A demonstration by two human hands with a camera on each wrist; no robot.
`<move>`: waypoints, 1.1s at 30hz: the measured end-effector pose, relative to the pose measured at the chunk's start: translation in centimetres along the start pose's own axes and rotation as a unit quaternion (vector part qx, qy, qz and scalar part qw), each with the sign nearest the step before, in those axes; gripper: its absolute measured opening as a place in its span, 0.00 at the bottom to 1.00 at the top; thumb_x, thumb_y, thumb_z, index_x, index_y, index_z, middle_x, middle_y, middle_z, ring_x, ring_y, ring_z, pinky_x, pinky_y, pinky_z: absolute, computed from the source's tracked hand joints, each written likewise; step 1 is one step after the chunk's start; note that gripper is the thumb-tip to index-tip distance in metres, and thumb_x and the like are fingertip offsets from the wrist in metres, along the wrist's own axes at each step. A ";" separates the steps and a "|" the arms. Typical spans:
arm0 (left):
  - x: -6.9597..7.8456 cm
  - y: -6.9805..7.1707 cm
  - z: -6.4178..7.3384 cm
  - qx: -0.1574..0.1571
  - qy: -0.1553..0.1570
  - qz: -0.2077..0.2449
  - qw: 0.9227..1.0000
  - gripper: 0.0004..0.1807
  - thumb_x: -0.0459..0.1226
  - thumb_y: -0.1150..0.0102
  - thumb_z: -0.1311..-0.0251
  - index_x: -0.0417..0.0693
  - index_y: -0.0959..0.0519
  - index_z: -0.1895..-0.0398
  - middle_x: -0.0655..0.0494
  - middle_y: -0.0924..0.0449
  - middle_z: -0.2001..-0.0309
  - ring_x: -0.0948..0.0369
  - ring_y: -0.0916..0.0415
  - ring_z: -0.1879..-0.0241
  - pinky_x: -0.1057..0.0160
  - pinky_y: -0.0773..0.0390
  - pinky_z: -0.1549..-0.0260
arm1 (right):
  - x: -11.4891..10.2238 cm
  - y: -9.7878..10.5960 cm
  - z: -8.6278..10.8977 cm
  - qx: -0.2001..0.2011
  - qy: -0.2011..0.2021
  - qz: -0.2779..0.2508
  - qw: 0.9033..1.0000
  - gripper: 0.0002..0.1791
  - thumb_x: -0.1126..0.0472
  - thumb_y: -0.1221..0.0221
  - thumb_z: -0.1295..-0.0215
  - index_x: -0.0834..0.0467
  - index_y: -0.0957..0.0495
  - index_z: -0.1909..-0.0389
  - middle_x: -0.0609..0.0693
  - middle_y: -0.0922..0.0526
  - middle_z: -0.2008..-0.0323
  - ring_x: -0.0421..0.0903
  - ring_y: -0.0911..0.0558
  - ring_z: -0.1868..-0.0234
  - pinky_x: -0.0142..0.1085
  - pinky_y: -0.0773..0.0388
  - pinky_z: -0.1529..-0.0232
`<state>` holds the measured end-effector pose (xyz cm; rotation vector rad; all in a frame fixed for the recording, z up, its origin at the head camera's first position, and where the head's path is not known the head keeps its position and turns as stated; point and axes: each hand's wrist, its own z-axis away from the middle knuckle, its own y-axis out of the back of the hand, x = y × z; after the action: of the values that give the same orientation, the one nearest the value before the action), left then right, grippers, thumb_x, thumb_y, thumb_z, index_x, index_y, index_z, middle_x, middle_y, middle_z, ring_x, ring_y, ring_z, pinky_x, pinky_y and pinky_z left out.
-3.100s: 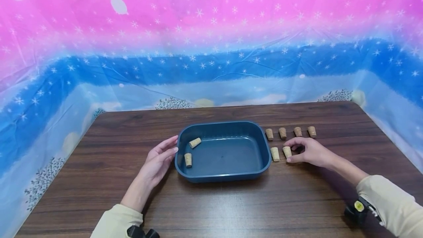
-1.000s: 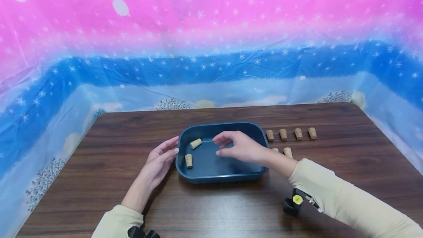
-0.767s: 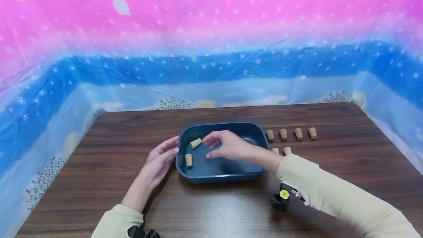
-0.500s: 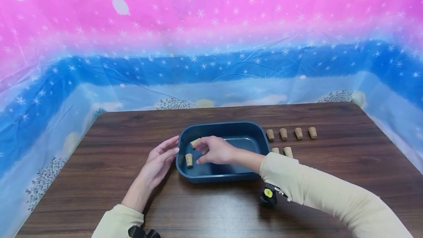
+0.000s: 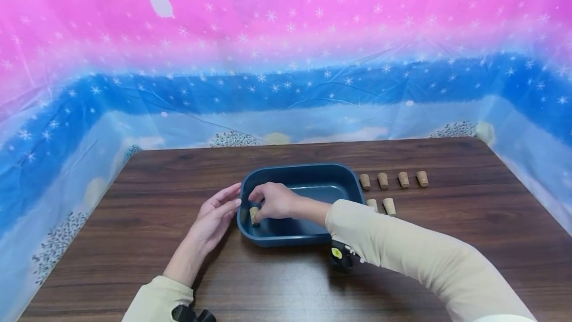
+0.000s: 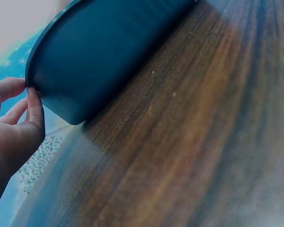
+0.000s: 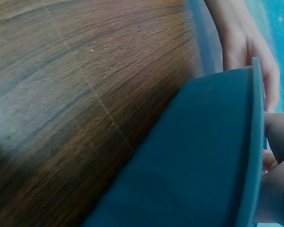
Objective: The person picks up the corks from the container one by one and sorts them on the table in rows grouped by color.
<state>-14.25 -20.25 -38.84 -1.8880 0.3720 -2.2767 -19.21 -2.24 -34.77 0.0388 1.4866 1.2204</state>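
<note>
A dark blue rectangular tub (image 5: 300,242) stands mid-table. My left hand (image 5: 217,217) touches its left rim with extended fingers; the left wrist view shows the fingertips (image 6: 34,101) right at the rim. Inside the tub, my right hand (image 5: 278,201) reaches to the left end. Its thumb overlaps a tapered cork stopper (image 5: 254,216) there, and the index finger bends above that cork. A second cork at that end is hidden behind the hand. In the right wrist view the tub wall covers most of the right fingers, so I cannot tell whether they grip a cork.
Right of the tub, several darker corks (image 5: 383,181) stand in a back row. Two paler corks, one a front-row cork (image 5: 389,206), stand nearer. The brown wooden table (image 5: 286,282) has a patterned cloth (image 5: 286,88) hanging behind it.
My right hand has left the front-row cork on the table's right and crossed leftward into the tub, now covering the far cork there. My left hand stays at the rim.
</note>
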 end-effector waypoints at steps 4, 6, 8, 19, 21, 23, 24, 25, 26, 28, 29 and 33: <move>-0.1 -0.1 0.0 0.001 0.000 0.003 1.000 0.28 0.29 0.49 0.32 0.34 0.41 0.30 0.46 0.39 0.35 0.59 0.32 0.41 0.66 0.32 0.41 | -0.3 -0.4 -0.6 0.001 -0.013 0.021 1.000 0.20 0.63 0.30 0.45 0.61 0.19 0.50 0.50 0.17 0.56 0.45 0.22 0.56 0.38 0.24 0.50; -0.1 0.0 0.0 0.003 -0.001 0.005 1.000 0.28 0.28 0.49 0.32 0.33 0.41 0.30 0.45 0.39 0.35 0.59 0.32 0.41 0.66 0.33 0.41 | -0.4 -0.6 -0.7 0.001 -0.013 0.033 0.999 0.20 0.63 0.30 0.45 0.62 0.19 0.51 0.51 0.17 0.57 0.44 0.23 0.58 0.37 0.23 0.52; -0.1 0.0 0.0 0.005 -0.001 0.005 1.000 0.28 0.28 0.49 0.32 0.33 0.40 0.30 0.46 0.38 0.36 0.59 0.32 0.42 0.66 0.32 0.41 | -0.4 -0.7 -0.8 -0.001 -0.012 0.038 0.999 0.19 0.64 0.30 0.45 0.62 0.19 0.51 0.51 0.17 0.58 0.44 0.23 0.59 0.35 0.23 0.54; -0.1 -0.1 -0.1 0.010 -0.007 0.013 1.000 0.28 0.26 0.50 0.33 0.32 0.40 0.30 0.48 0.35 0.39 0.61 0.29 0.44 0.66 0.31 0.43 | 0.7 -1.2 -0.8 -0.002 0.013 0.029 0.999 0.13 0.69 0.31 0.46 0.60 0.17 0.59 0.46 0.19 0.70 0.42 0.24 0.67 0.30 0.27 0.66; -0.1 -0.1 -0.1 0.009 -0.008 0.009 1.000 0.28 0.27 0.50 0.33 0.32 0.40 0.30 0.47 0.35 0.39 0.61 0.29 0.45 0.66 0.30 0.43 | 0.8 -1.2 -0.8 -0.001 0.013 0.028 1.000 0.13 0.68 0.31 0.46 0.60 0.17 0.59 0.46 0.18 0.69 0.42 0.24 0.66 0.31 0.26 0.64; -0.1 -0.2 -0.1 0.008 -0.008 0.006 1.000 0.28 0.27 0.50 0.33 0.32 0.40 0.30 0.47 0.35 0.39 0.62 0.29 0.45 0.67 0.30 0.43 | 0.8 -1.0 -0.8 0.003 0.011 0.028 1.000 0.14 0.67 0.30 0.48 0.59 0.17 0.59 0.46 0.18 0.68 0.42 0.24 0.65 0.31 0.27 0.63; -0.1 -0.2 -0.1 0.008 -0.006 0.007 1.000 0.28 0.27 0.50 0.33 0.32 0.41 0.30 0.47 0.35 0.39 0.62 0.29 0.45 0.66 0.30 0.43 | 0.8 -1.0 -0.8 0.007 0.009 0.025 1.000 0.14 0.67 0.30 0.48 0.59 0.17 0.59 0.46 0.18 0.68 0.42 0.24 0.65 0.31 0.27 0.62; -0.1 -0.2 -0.1 0.007 -0.006 0.006 1.000 0.28 0.27 0.50 0.33 0.32 0.41 0.30 0.47 0.35 0.39 0.62 0.29 0.45 0.66 0.30 0.43 | 0.8 -0.9 -0.8 0.010 0.006 0.020 1.000 0.14 0.67 0.29 0.49 0.59 0.17 0.59 0.46 0.17 0.68 0.42 0.24 0.65 0.31 0.27 0.61; -0.1 -0.2 -0.1 0.007 -0.006 0.008 1.000 0.28 0.27 0.50 0.33 0.32 0.41 0.30 0.47 0.35 0.39 0.62 0.29 0.45 0.66 0.30 0.43 | 0.8 -0.7 -0.8 0.014 0.002 0.014 1.000 0.15 0.66 0.29 0.49 0.59 0.17 0.59 0.46 0.17 0.67 0.42 0.24 0.65 0.32 0.26 0.60; -0.1 -0.2 -0.1 0.009 -0.006 0.011 1.000 0.28 0.27 0.50 0.33 0.32 0.40 0.30 0.48 0.34 0.40 0.62 0.28 0.46 0.66 0.30 0.43 | 0.8 -0.5 -0.8 0.022 -0.007 0.002 1.000 0.15 0.66 0.29 0.50 0.58 0.17 0.59 0.45 0.17 0.67 0.41 0.23 0.64 0.32 0.26 0.60; -0.1 -0.2 -0.1 0.009 -0.006 0.013 1.000 0.28 0.27 0.50 0.33 0.32 0.40 0.30 0.48 0.34 0.40 0.62 0.28 0.46 0.66 0.30 0.44 | 0.8 -0.4 -0.7 0.024 -0.011 -0.006 1.000 0.15 0.65 0.29 0.49 0.59 0.17 0.59 0.45 0.17 0.67 0.42 0.23 0.64 0.33 0.26 0.60; 0.0 -0.1 0.0 0.010 -0.007 0.011 1.000 0.28 0.26 0.50 0.33 0.32 0.40 0.30 0.49 0.33 0.41 0.62 0.28 0.46 0.67 0.30 0.44 | 0.7 0.3 -0.6 0.027 -0.014 -0.025 0.999 0.16 0.65 0.30 0.47 0.59 0.18 0.56 0.46 0.18 0.65 0.42 0.23 0.63 0.33 0.25 0.59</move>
<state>-14.26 -20.12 -38.85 -1.8791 0.3654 -2.2431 -20.03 -2.03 -35.19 0.0543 1.4877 1.1360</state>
